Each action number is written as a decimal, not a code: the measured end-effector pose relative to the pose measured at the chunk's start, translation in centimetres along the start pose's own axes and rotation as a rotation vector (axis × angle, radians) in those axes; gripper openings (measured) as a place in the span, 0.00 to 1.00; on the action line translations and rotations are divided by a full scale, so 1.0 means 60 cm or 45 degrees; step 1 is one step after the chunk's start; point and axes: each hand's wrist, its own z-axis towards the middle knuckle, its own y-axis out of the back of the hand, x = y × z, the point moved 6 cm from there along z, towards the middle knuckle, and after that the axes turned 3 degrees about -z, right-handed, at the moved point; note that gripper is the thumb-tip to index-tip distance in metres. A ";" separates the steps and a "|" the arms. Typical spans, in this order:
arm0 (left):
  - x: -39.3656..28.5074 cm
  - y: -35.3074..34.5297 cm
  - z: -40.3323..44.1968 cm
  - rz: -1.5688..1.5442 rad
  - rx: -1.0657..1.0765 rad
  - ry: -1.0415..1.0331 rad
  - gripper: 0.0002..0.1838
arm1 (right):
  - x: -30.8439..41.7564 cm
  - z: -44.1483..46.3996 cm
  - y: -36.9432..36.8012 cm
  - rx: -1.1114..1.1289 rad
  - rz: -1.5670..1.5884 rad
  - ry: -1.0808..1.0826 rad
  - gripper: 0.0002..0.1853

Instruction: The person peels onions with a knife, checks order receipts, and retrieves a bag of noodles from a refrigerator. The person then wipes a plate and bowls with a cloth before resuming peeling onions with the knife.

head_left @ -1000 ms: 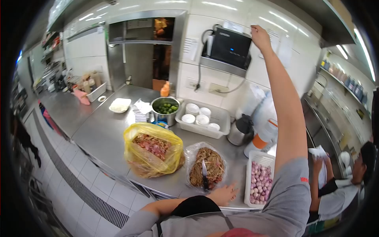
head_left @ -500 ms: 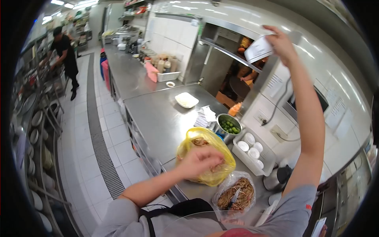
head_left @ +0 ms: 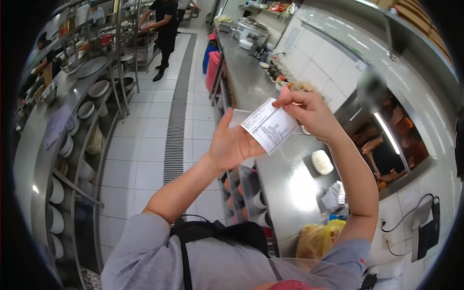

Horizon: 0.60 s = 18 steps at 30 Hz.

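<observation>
A printed paper receipt is stretched out in front of my chest, tilted, with black lines of text facing me. My right hand pinches its upper right corner between thumb and fingers. Beneath the paper's left side lies my left hand, palm up, the thumb spread away and the fingers partly hidden behind the receipt. A white edge of paper also shows beside that thumb. Below my right forearm, a white dish with pale contents sits on the steel counter.
A yellow plastic bag is on the counter near my right elbow, with folded papers beyond it. A serving window opens on the right. Steel shelves with bowls line the left. A person in black stands farther down the aisle.
My right hand has brought the paper down from the serving window to chest height. My left hand has moved from above the yellow bag to beneath the paper. The view has turned left.
</observation>
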 end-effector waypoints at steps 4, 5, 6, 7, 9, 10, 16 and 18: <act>-0.138 0.085 0.063 -0.066 -0.048 0.019 0.37 | -0.054 0.093 -0.026 0.059 -0.077 0.011 0.10; -0.165 0.113 0.083 0.018 -0.110 -0.023 0.33 | -0.068 0.107 -0.032 0.076 -0.079 -0.020 0.10; -0.185 0.138 0.098 0.109 -0.165 -0.067 0.28 | -0.088 0.120 -0.036 0.053 -0.030 -0.061 0.10; -0.196 0.155 0.111 0.162 -0.245 -0.139 0.25 | -0.112 0.128 -0.035 0.025 0.014 -0.088 0.09; -0.235 0.186 0.142 0.275 -0.389 -0.278 0.20 | -0.156 0.163 -0.042 0.037 0.052 -0.078 0.09; -0.247 0.197 0.153 0.257 -0.535 -0.327 0.18 | -0.182 0.177 -0.042 0.069 0.048 -0.042 0.09; -0.329 0.326 0.261 0.485 -0.518 -0.300 0.19 | -0.395 0.252 0.083 -0.011 -0.330 -0.153 0.12; -0.335 0.383 0.297 0.504 -0.594 -0.293 0.21 | -0.492 0.291 0.185 -0.119 -0.571 -0.232 0.13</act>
